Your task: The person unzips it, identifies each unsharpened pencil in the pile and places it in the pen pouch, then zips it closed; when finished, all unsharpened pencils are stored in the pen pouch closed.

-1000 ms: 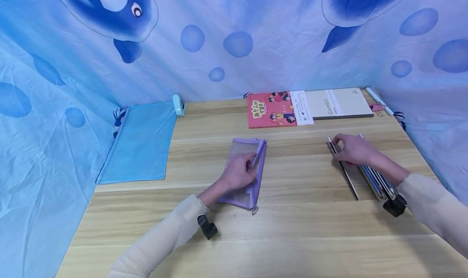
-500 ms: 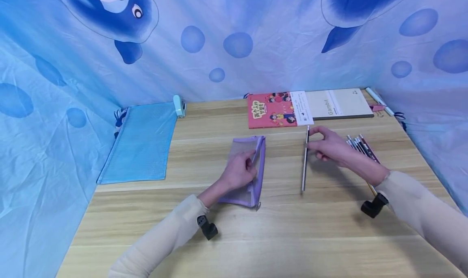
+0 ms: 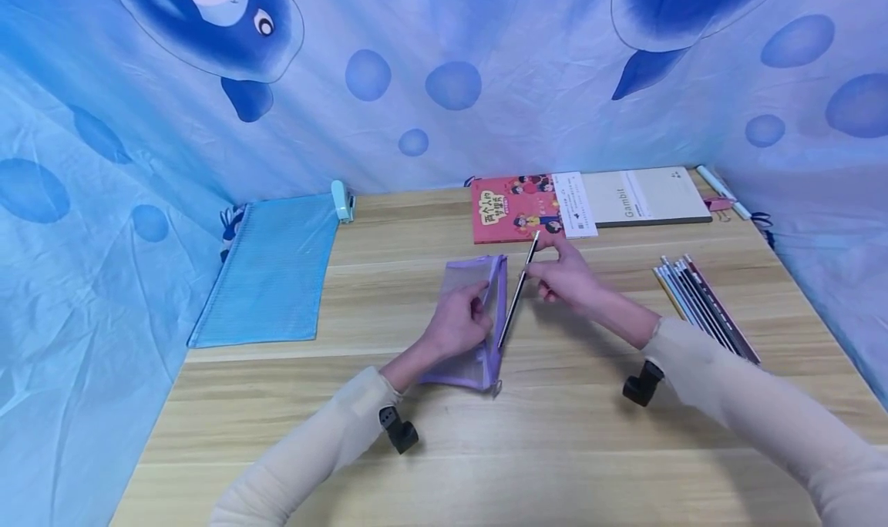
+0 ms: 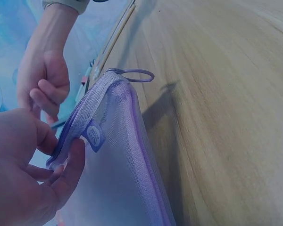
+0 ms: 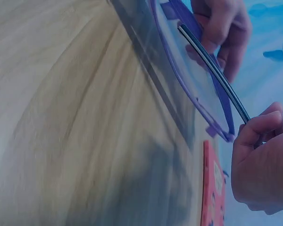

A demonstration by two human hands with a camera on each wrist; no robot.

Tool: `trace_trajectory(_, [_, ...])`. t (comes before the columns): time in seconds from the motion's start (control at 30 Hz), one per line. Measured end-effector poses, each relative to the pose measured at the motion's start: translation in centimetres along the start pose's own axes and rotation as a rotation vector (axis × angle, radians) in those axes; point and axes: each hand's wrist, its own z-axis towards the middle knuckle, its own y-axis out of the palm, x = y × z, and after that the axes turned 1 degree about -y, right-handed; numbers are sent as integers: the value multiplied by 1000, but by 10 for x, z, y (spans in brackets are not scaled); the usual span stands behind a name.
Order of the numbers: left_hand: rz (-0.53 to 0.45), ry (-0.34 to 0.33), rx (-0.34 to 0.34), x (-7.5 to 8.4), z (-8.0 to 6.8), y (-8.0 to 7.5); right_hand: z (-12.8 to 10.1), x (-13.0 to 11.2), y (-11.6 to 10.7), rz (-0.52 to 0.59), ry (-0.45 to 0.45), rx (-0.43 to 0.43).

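A purple-edged mesh zip pouch [image 3: 463,370] lies in the middle of the table. My left hand [image 3: 458,323] pinches its zipped edge, and the left wrist view shows thumb and fingers on the zip band. The pouch mouth gapes open in the right wrist view. My right hand [image 3: 570,274] holds a dark pencil [image 5: 212,66] near one end, tilted, with its other end at the pouch's opening. Whether that end is inside the mouth is hard to tell. Several more pencils [image 3: 708,307] lie in a bundle on the right.
At the back lie a red book [image 3: 513,207] and a light notebook [image 3: 641,196]. A pale blue pen [image 3: 723,191] and a pink clip [image 3: 718,203] are beside them. On the left are a blue pouch [image 3: 267,273] and a light blue stapler [image 3: 342,201].
My right hand has carried the pencil leftward from the bundle to the pouch, tilting it on the way. My left hand stays on the pouch, whose mouth has opened wider.
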Motion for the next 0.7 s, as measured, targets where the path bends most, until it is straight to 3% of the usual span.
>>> trace_trajectory(0.2, [-8, 1, 21, 2, 0, -1, 0, 7, 18, 17, 17, -9])
trace_trajectory(0.53, [-31, -51, 32, 2, 3, 1, -4, 12, 36, -49, 67, -51])
trace_trajectory(0.7, [-30, -40, 65, 3, 3, 3, -7, 9, 42, -92, 58, -81])
